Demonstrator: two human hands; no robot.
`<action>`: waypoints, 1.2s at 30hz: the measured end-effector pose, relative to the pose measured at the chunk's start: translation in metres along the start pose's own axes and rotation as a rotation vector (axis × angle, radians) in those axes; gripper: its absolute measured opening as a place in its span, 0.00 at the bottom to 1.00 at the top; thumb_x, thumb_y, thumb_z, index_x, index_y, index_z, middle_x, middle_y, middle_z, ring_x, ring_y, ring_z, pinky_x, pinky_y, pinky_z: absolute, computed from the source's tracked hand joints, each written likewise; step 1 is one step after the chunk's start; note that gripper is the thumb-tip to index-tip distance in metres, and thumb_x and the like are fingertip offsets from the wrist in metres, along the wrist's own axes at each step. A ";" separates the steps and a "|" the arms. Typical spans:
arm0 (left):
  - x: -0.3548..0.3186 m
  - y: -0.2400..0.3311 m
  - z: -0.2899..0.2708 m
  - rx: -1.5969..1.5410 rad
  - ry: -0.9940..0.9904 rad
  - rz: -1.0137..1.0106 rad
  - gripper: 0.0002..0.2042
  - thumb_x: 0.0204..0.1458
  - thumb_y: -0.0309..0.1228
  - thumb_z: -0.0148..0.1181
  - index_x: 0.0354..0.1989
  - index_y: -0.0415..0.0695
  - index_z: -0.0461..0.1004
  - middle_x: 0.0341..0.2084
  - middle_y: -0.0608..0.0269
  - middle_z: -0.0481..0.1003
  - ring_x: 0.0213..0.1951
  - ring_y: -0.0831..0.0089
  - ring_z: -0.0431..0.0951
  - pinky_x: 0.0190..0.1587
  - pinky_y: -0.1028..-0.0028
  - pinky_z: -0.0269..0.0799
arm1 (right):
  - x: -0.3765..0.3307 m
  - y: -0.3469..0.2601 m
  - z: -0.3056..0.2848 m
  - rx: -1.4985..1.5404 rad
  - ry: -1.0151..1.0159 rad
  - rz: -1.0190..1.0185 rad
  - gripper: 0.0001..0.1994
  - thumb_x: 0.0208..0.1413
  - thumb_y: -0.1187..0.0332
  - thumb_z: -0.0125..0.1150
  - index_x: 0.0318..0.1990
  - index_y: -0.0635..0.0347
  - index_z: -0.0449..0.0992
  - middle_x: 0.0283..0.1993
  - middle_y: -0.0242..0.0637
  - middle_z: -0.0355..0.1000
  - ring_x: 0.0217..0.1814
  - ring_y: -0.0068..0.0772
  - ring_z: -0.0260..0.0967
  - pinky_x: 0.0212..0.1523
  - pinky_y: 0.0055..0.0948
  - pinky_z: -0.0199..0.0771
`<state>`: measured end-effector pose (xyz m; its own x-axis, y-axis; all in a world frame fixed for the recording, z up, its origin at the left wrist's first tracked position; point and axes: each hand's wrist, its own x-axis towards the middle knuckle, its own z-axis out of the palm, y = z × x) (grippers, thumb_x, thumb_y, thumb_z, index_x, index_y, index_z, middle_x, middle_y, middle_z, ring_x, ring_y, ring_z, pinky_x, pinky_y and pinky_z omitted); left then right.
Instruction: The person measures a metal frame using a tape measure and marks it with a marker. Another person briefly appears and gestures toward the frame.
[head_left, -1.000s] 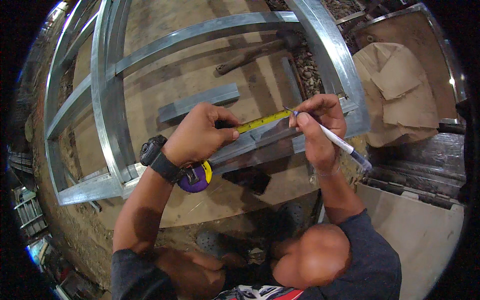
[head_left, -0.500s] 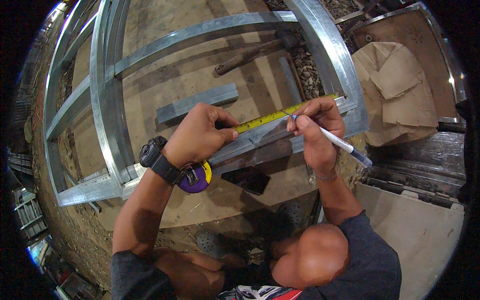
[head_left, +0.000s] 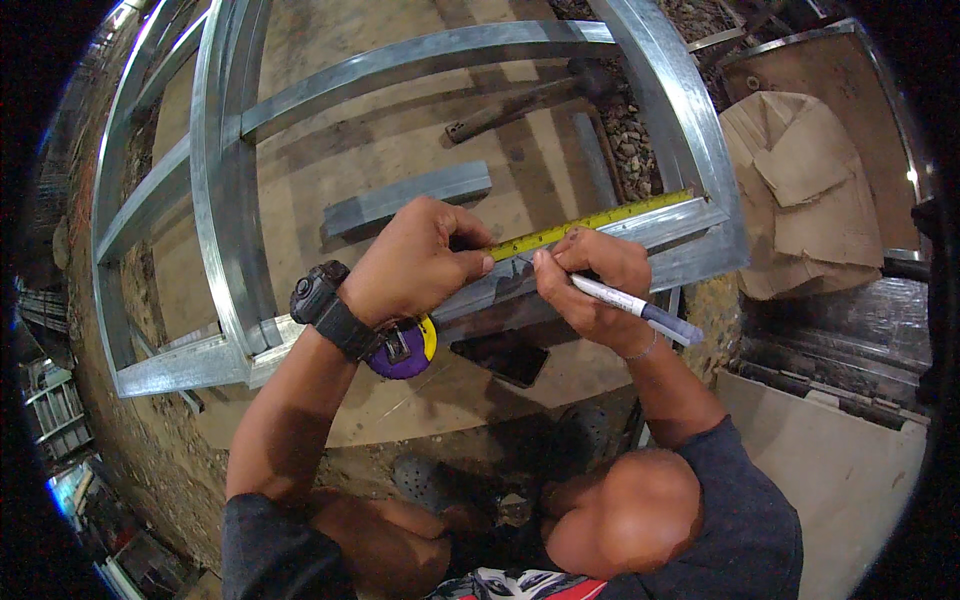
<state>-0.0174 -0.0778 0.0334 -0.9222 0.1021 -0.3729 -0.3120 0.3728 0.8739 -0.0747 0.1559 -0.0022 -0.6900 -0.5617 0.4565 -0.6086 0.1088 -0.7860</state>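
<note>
This looks like a rough metalworking workshop or building site: a shiny metal frame lies over a stained tan sheet, with a hammer and a short metal piece within its outline, a tape measure along one side, and gravel and bare earth beyond the sheet

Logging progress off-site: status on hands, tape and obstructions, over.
Left hand pinching yellow tape blade along metal rail. Right hand gripping white pen, close to blade. Nothing visibly blocking the blade's stretch right of the hands.
</note>
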 end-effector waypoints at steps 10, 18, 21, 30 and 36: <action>0.001 -0.003 0.002 -0.033 0.003 0.001 0.11 0.52 0.21 0.70 0.43 0.31 0.84 0.33 0.61 0.84 0.36 0.78 0.80 0.42 0.72 0.77 | 0.002 0.003 0.004 -0.007 -0.015 -0.021 0.14 0.51 0.79 0.73 0.25 0.59 0.69 0.21 0.39 0.68 0.21 0.39 0.68 0.25 0.36 0.69; 0.000 -0.001 0.003 -0.049 0.011 -0.016 0.11 0.52 0.23 0.69 0.43 0.31 0.84 0.33 0.52 0.85 0.35 0.72 0.83 0.43 0.70 0.78 | 0.003 0.004 -0.008 0.262 0.091 0.223 0.11 0.60 0.74 0.70 0.29 0.59 0.71 0.25 0.34 0.75 0.26 0.22 0.71 0.27 0.27 0.70; 0.001 -0.004 0.001 0.008 -0.001 0.025 0.10 0.53 0.22 0.70 0.43 0.31 0.84 0.32 0.60 0.84 0.34 0.78 0.80 0.41 0.73 0.77 | 0.005 0.000 -0.011 0.499 0.097 0.362 0.07 0.65 0.70 0.68 0.37 0.60 0.75 0.28 0.35 0.77 0.28 0.18 0.71 0.28 0.24 0.70; -0.001 0.000 0.001 0.110 0.002 0.045 0.11 0.52 0.26 0.69 0.41 0.33 0.84 0.31 0.58 0.84 0.35 0.75 0.80 0.42 0.69 0.77 | 0.044 0.017 -0.035 -0.193 -0.193 -0.065 0.12 0.61 0.66 0.70 0.50 0.55 0.80 0.44 0.43 0.82 0.44 0.49 0.80 0.45 0.40 0.78; -0.012 -0.004 0.009 0.493 0.153 0.248 0.22 0.53 0.35 0.70 0.54 0.37 0.79 0.34 0.51 0.82 0.39 0.54 0.83 0.45 0.61 0.76 | 0.035 0.029 -0.027 -0.098 -0.340 0.148 0.10 0.60 0.68 0.70 0.47 0.52 0.78 0.42 0.44 0.80 0.43 0.54 0.79 0.44 0.44 0.77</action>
<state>-0.0034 -0.0720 0.0315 -0.9883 0.1206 -0.0933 0.0279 0.7445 0.6670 -0.1266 0.1615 0.0024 -0.6140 -0.7721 0.1638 -0.5582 0.2780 -0.7817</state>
